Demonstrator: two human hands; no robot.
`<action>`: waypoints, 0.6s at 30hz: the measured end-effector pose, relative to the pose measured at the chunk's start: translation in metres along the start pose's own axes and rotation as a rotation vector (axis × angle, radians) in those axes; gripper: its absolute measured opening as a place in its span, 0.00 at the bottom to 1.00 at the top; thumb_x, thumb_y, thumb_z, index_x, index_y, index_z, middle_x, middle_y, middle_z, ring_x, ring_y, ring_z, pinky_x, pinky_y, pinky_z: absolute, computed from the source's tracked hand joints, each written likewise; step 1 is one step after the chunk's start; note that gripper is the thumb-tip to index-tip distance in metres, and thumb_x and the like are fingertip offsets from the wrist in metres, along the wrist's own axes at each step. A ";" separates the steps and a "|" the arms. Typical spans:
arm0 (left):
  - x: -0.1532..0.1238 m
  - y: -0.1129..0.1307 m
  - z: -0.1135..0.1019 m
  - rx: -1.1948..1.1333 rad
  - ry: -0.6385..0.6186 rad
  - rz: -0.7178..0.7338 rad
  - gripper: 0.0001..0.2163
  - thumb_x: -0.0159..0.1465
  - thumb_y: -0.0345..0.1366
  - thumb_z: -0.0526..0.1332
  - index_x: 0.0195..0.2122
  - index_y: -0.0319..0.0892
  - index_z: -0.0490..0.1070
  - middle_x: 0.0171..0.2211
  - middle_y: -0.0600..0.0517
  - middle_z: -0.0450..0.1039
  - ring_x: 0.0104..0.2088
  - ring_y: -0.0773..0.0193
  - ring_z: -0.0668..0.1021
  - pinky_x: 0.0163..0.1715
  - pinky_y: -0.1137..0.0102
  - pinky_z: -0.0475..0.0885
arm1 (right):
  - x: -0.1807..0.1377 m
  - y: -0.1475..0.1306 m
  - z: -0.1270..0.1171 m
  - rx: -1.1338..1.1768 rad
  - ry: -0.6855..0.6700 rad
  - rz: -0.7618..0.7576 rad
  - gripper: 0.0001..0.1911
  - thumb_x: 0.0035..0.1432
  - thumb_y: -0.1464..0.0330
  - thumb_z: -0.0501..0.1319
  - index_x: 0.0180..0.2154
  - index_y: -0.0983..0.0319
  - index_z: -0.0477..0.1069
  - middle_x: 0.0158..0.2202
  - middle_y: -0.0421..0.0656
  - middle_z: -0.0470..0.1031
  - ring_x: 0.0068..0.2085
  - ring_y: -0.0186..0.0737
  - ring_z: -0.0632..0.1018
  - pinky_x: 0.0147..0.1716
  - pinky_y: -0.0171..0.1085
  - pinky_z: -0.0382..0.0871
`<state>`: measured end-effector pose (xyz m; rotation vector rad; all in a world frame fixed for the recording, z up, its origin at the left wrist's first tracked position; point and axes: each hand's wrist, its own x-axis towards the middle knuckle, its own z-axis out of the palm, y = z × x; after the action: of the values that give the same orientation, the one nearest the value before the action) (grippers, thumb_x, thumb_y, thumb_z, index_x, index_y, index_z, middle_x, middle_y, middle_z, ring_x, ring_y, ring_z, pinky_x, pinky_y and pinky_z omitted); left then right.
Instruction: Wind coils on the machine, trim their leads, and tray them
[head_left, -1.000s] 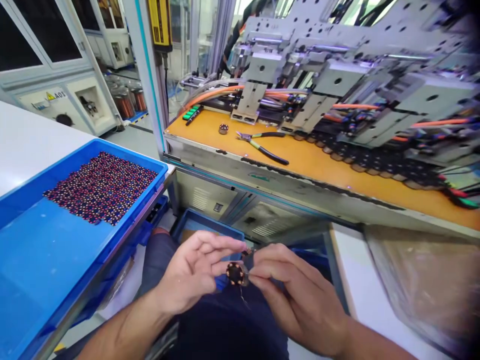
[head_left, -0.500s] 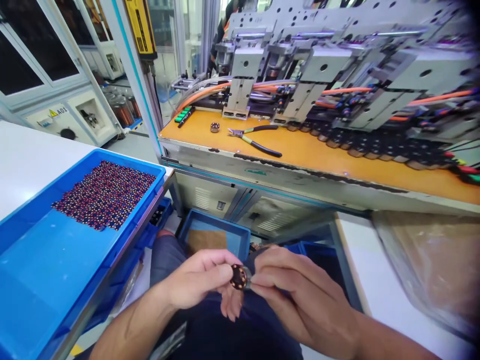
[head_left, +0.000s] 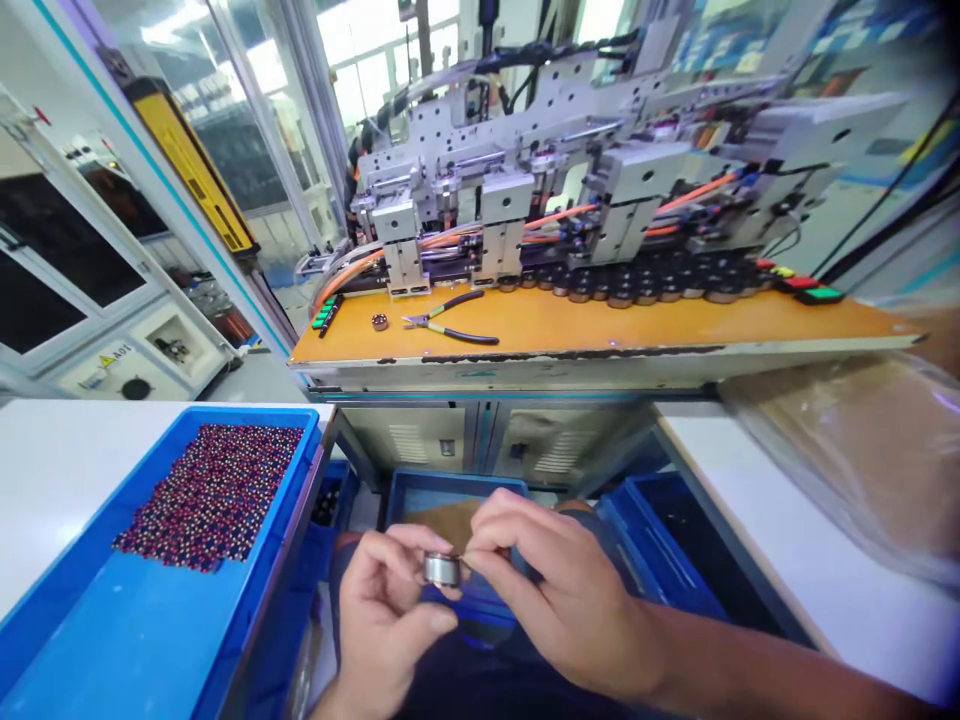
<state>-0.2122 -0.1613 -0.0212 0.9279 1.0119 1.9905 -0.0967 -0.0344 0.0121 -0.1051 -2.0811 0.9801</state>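
Observation:
A small round motor stator, with its smooth silver side toward me, sits above my lap. My left hand holds it by the fingertips, with the thumb apart below it. Close against the stator's right edge, the thumb and forefinger of my right hand are pinched together. Whatever is in that pinch is too small to make out. Its other fingers are curled in. A similar small stator stands on the orange bench top, left of pliers with open handles.
To the left, a blue tray holds many small dark parts with red and copper dots. A machine with a row of black round parts stands behind the bench edge. Plastic-wrapped cardboard lies right; a blue bin is below.
The stator has turned from its dark, copper-dotted face to its silver side. My left thumb has come off it. The camera view has tilted up and shifted.

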 end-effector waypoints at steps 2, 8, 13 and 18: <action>0.001 0.000 0.003 0.037 0.042 0.047 0.14 0.55 0.24 0.70 0.38 0.45 0.70 0.40 0.55 0.78 0.37 0.70 0.81 0.39 0.76 0.77 | -0.001 -0.003 -0.001 0.004 -0.001 0.001 0.08 0.63 0.76 0.57 0.31 0.62 0.67 0.27 0.39 0.70 0.29 0.31 0.72 0.29 0.30 0.65; 0.002 0.002 0.005 0.099 0.029 0.094 0.13 0.56 0.24 0.69 0.41 0.46 0.77 0.46 0.52 0.76 0.44 0.64 0.82 0.47 0.71 0.77 | -0.005 -0.020 0.001 0.118 0.067 0.176 0.07 0.63 0.75 0.58 0.31 0.62 0.70 0.28 0.39 0.70 0.31 0.31 0.72 0.32 0.29 0.66; 0.004 -0.001 0.003 -0.006 0.018 0.069 0.12 0.55 0.25 0.70 0.39 0.47 0.78 0.45 0.53 0.78 0.46 0.62 0.82 0.49 0.68 0.76 | -0.012 -0.024 0.004 0.474 -0.087 0.646 0.12 0.59 0.67 0.62 0.25 0.62 0.68 0.24 0.37 0.67 0.26 0.31 0.68 0.27 0.30 0.63; 0.005 -0.003 0.001 -0.040 0.005 0.055 0.12 0.54 0.27 0.72 0.38 0.47 0.78 0.43 0.51 0.81 0.51 0.57 0.79 0.53 0.60 0.74 | -0.020 -0.013 0.008 0.824 -0.182 0.868 0.16 0.55 0.60 0.68 0.26 0.64 0.66 0.22 0.37 0.66 0.24 0.29 0.67 0.25 0.30 0.63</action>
<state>-0.2133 -0.1557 -0.0223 0.9389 0.9553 2.0515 -0.0862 -0.0560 0.0054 -0.5249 -1.5942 2.3616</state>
